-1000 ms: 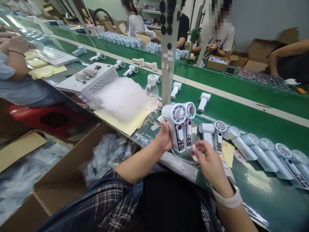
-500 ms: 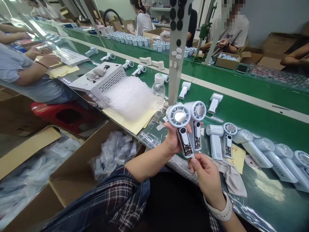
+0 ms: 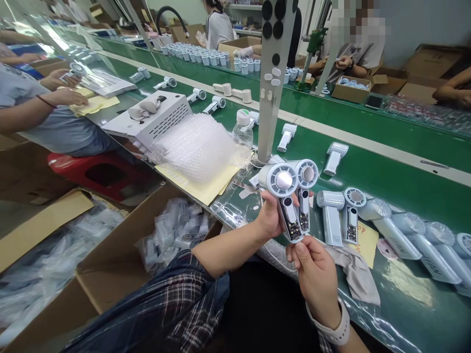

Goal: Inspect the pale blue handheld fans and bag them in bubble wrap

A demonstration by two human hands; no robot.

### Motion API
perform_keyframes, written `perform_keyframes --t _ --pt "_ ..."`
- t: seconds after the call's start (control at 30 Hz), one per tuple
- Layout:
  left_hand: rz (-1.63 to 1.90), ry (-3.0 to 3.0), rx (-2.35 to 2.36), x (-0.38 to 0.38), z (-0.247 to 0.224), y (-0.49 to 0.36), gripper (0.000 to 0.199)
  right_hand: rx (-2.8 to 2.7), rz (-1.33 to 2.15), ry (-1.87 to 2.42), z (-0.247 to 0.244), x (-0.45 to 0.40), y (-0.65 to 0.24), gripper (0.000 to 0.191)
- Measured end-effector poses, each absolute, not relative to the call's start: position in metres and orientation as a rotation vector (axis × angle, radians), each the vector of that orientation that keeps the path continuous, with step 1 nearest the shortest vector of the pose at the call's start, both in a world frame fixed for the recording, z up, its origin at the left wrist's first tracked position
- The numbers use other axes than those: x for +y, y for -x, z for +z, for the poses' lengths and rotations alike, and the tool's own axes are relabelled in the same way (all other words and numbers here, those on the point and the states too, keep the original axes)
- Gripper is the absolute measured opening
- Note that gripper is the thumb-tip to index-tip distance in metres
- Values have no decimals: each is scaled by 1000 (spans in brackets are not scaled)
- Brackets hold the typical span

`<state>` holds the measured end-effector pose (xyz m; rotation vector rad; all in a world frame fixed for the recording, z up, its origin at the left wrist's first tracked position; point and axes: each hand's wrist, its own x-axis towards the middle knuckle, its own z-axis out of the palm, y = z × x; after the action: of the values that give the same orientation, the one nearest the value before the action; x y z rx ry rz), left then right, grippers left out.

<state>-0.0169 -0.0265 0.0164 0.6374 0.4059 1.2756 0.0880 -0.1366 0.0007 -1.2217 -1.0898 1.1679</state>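
A light blue handheld fan [image 3: 282, 180] is in my left hand [image 3: 270, 215], whose fingers wrap round its handle from behind. Its handle lacks a front cover, so a circuit board [image 3: 293, 228] with a pale strip shows. With thumb and fingers closed together, my right hand [image 3: 314, 264] pinches the bottom end of that handle. Just behind stands a second open-handled fan [image 3: 307, 174], partly hidden by the first. To the right on the bench are a fan seen from its plain side [image 3: 331, 215] and another with its board exposed [image 3: 352, 220].
Several wrapped fans [image 3: 408, 233] lie at right by a grey cloth [image 3: 358, 279]. Bubble wrap [image 3: 198, 147], a plastic bottle [image 3: 243, 137] and a metal post [image 3: 270, 98] stand beyond my left hand. More fans lie on the green belt [image 3: 386, 162]. Below left is a carton [image 3: 110, 260] of bagged parts.
The held fan has shifted slightly right, now overlapping more of the fan behind it. Both hands keep their grip. At far left, a co-worker's hands have moved apart, one raising a fan.
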Motion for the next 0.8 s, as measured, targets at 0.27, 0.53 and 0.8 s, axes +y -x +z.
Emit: perform_keyframes --t 0.27,0.53,0.8 --pt "1193 -523 357 -26 24 21 92 -1395 1070 1221 4 -136 -103 38" --pt "1176 -415 303 -25 32 29 86 -1498 1000 1102 4 -134 -97 35" --pt "1229 -573 281 -26 32 37 89 -1173 1111 1230 -2 -133 -96 40"
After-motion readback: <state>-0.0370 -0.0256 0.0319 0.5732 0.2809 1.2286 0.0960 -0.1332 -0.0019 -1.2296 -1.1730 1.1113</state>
